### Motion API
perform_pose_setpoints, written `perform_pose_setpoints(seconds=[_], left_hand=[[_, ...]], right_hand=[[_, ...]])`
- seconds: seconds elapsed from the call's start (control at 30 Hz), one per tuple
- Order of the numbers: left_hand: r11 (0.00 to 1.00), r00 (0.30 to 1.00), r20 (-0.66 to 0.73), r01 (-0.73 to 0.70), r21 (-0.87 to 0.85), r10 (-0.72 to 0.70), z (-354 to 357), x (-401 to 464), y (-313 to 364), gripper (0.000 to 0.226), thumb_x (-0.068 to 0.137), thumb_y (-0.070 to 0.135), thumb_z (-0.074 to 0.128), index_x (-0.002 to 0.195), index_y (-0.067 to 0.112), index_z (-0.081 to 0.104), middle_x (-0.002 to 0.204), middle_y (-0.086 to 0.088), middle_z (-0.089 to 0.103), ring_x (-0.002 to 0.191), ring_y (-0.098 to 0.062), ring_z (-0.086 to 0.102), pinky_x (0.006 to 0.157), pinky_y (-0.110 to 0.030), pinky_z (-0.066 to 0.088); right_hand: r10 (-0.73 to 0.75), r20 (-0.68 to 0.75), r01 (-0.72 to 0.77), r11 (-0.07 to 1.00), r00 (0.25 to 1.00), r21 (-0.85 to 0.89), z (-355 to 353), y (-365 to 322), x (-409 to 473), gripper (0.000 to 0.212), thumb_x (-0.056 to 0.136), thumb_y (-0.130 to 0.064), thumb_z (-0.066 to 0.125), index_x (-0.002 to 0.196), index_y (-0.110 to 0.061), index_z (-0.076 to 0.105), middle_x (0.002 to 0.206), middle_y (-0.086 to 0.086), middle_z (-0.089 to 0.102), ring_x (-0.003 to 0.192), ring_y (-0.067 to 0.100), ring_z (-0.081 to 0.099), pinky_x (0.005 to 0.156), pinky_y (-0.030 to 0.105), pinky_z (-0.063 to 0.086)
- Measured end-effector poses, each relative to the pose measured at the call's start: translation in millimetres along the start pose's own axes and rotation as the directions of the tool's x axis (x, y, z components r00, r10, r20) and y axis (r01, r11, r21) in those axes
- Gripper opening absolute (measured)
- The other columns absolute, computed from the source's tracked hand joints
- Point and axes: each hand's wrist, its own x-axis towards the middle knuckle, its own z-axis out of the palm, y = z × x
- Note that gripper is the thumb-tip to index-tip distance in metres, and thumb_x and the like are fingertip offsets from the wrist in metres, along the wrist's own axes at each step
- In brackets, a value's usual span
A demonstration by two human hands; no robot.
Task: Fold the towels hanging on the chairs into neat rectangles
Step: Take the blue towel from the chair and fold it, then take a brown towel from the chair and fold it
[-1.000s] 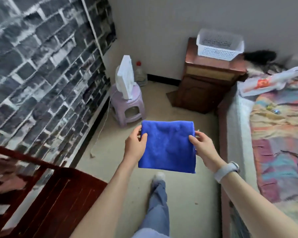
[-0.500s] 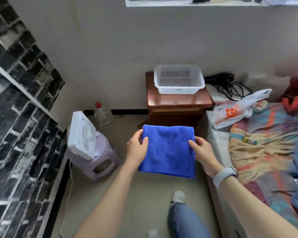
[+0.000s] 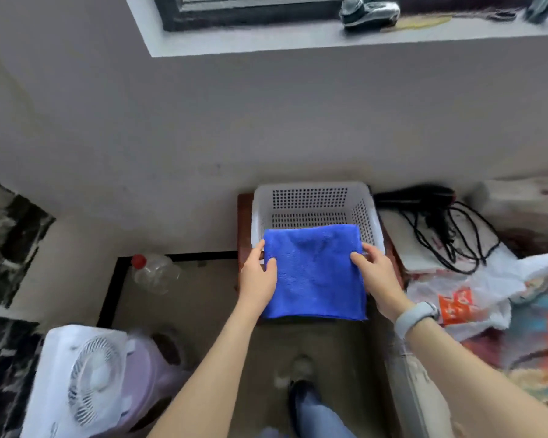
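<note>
Fingers of the left hand pinch the left edge of the folded blue microfibre towel, thumb on top of the cloth, the other fingers hidden behind it. Fingers of the right hand grip the right edge the same way, thumb across the top face. Grey band on the right wrist.

Towel is a neat rectangle, held flat and taut between both sets of fingers, off any surface. Its far edge overlaps the near rim of the white perforated plastic basket, which sits just beyond the fingertips. Can't tell if cloth touches the rim. Basket stands on a dark red-brown wooden cabinet, the surface directly under and beyond the fingers.

Left of the left fingers: clear plastic bottle with red cap on the floor by the wall. Nearer the body on that side, white box fan leaning on a lilac plastic stool.

Right of the right fingers: black tangled cord, then a white plastic bag with orange print on a patterned bedspread.

Above the fingers, up the grey wall, a window sill.
</note>
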Motion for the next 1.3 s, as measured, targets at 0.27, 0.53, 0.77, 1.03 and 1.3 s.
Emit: perform_pose_setpoints(seconds=[0.27,0.53,0.77,1.03,1.3], left_hand=[[0.999,0.999,-0.017,0.036,-0.027,-0.037,45.8,128.4,17.2,0.045,0.095,0.012,0.041,0.138,0.020,0.036,0.133,-0.003,0.052,0.118,-0.021,0.052,0.101,-0.039,0.044],[0.982,0.997,-0.066,0.060,0.181,-0.049,78.1,171.3,-11.5,0.048,0.094,0.005,0.035,0.141,0.012,0.031,0.144,-0.006,0.040,0.133,-0.022,0.036,0.113,-0.032,0.028],[0.629,0.956,0.121,-0.267,0.730,0.267,84.2,171.8,-26.4,0.056,0.092,0.012,0.044,0.144,0.006,0.022,0.153,-0.015,0.021,0.142,-0.031,0.015,0.117,-0.041,0.015],[0.247,0.887,0.445,-0.407,0.879,-0.125,87.3,206.6,-44.6,0.118,0.071,0.059,0.064,0.144,0.013,-0.017,0.153,-0.017,-0.021,0.142,-0.032,-0.016,0.115,-0.043,-0.007],[0.305,0.906,0.420,-0.387,0.870,-0.047,80.6,192.9,-24.3,0.098,0.081,0.050,0.058,0.146,0.015,-0.006,0.156,-0.012,-0.011,0.144,-0.030,-0.010,0.116,-0.042,-0.002]], right_hand=[[0.035,0.031,-0.036,0.999,0.999,0.029,17.9,-11.1,136.6,0.021,0.095,-0.016,0.044,0.114,-0.020,0.048,0.095,-0.010,0.056,0.085,0.003,0.055,0.067,0.020,0.046],[0.202,0.135,-0.203,0.979,0.970,-0.002,35.2,35.1,196.8,0.037,0.097,-0.012,0.038,0.133,-0.010,0.041,0.113,0.001,0.052,0.099,0.016,0.052,0.086,0.029,0.044],[0.013,0.094,0.037,0.859,0.995,-0.510,34.1,67.3,217.5,0.051,0.094,-0.018,0.044,0.142,-0.013,0.028,0.141,0.011,0.041,0.127,0.027,0.041,0.106,0.038,0.035],[0.001,0.633,0.630,0.108,0.774,-0.769,29.3,85.2,228.7,0.091,0.081,-0.063,0.046,0.146,-0.026,-0.006,0.146,0.006,-0.025,0.136,0.024,-0.020,0.114,0.054,0.002],[0.127,0.594,0.590,0.071,0.795,-0.805,33.9,48.5,215.8,0.079,0.087,-0.051,0.046,0.147,-0.025,0.002,0.156,0.008,-0.013,0.144,0.026,-0.013,0.114,0.052,0.000]])
